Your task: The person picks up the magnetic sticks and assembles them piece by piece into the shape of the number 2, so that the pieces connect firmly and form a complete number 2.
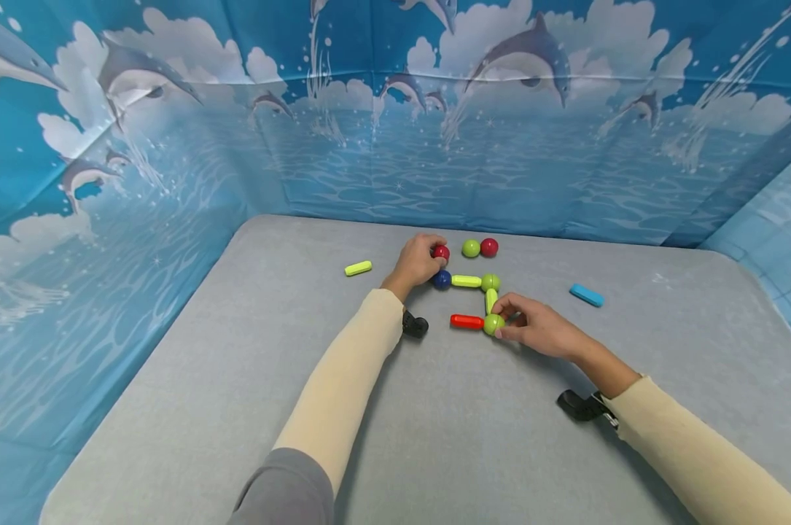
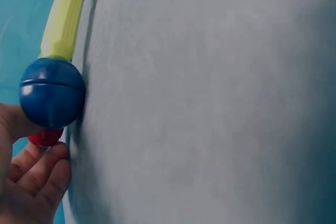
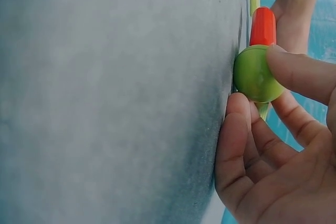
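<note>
My left hand (image 1: 415, 264) grips a red ball (image 1: 442, 252), its fingers around the far side. Just in front of it sits a blue ball (image 2: 52, 94), close to the thumb. From the blue ball a yellow stick (image 1: 466, 281) runs right to a green ball (image 1: 490, 281). A second yellow stick (image 1: 491, 299) leads from there toward me, ending at another green ball (image 1: 493, 324). My right hand (image 1: 541, 328) pinches this nearer ball between thumb and fingers. A red stick (image 3: 263, 26) joins the same ball and points left along the table.
Behind the joined pieces, a loose green ball (image 1: 470, 249) and a red ball (image 1: 490, 248) lie side by side. A yellow stick (image 1: 359, 268) lies to the left, and a blue stick (image 1: 587, 295) to the right. The grey table (image 1: 251, 372) meets a dolphin-print curtain (image 1: 395, 175) at the back.
</note>
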### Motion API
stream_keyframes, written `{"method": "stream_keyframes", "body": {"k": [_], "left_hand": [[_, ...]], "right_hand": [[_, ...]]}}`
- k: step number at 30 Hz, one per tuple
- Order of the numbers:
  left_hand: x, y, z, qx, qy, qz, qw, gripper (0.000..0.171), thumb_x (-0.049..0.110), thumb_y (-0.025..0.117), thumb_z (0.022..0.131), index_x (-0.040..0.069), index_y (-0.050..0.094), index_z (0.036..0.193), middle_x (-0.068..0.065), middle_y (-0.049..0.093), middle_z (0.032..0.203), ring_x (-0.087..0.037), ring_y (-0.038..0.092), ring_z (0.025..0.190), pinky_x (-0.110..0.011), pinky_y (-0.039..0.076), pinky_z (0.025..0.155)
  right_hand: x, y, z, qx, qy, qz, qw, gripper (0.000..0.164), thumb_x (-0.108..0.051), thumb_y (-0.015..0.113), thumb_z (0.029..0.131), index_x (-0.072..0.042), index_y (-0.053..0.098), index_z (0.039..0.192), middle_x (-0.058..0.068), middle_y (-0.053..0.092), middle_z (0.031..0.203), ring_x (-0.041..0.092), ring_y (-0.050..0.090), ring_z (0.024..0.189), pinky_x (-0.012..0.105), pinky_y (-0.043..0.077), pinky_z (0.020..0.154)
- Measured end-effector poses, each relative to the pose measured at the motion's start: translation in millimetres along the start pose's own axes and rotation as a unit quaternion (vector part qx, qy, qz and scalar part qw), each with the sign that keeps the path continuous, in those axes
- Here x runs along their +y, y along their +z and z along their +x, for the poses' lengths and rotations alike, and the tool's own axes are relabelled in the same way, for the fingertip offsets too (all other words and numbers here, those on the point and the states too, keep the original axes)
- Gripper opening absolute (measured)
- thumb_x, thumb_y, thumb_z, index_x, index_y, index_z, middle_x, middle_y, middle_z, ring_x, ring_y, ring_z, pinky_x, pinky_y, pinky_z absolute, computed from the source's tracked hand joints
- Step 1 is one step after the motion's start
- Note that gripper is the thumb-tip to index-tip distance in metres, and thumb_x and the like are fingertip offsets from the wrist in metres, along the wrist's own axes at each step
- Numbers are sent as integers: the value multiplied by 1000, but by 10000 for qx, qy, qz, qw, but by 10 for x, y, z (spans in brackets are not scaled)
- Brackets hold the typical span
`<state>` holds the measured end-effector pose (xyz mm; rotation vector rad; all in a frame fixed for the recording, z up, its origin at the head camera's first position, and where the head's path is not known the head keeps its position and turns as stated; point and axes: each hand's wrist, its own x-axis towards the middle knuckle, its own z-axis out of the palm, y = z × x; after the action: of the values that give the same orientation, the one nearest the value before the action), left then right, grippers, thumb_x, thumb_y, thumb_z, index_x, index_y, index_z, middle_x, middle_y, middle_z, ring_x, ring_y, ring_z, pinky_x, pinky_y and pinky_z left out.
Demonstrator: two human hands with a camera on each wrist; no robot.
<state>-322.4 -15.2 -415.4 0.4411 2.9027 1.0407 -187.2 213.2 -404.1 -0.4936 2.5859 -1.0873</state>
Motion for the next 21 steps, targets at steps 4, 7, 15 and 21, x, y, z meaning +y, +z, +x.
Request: {"method": "stream_keyframes", "body": {"k": [4, 7, 15, 21], "left_hand": [[-57, -36, -37, -14, 184, -39, 9998, 37, 16, 67, 95, 13, 62, 132, -8, 58, 134, -22, 59, 116, -36, 51, 100], [-122, -111, -106, -73, 326, 25, 9994, 36, 15, 68, 94, 11, 62, 130, -8, 60, 130, -22, 61, 112, -35, 51, 97], [-128, -394, -485, -338, 495, -127, 9981, 36, 18, 71, 92, 11, 63, 126, -7, 63, 122, -21, 63, 103, -31, 54, 85], [-61, -584, -972, -740, 985, -523, 9910, 36, 14, 72, 91, 9, 63, 125, -7, 64, 121, -18, 63, 99, -28, 55, 81]], "right_hand": [[11, -3, -1, 35, -80, -19, 10000, 27, -12, 67, 93, -7, 56, 117, 16, 61, 114, 23, 61, 94, 32, 51, 74], [17, 6, 0, 36, -98, 6, 9999, 27, -11, 67, 93, -7, 56, 117, 16, 61, 114, 24, 61, 95, 32, 51, 74], [37, 6, -1, 4, -60, 31, 10000, 28, -12, 67, 93, -7, 55, 118, 16, 61, 114, 24, 61, 96, 31, 51, 74], [27, -11, -7, -20, -100, 22, 9999, 28, -13, 67, 93, -8, 55, 118, 15, 61, 115, 23, 60, 95, 31, 51, 72]]}}
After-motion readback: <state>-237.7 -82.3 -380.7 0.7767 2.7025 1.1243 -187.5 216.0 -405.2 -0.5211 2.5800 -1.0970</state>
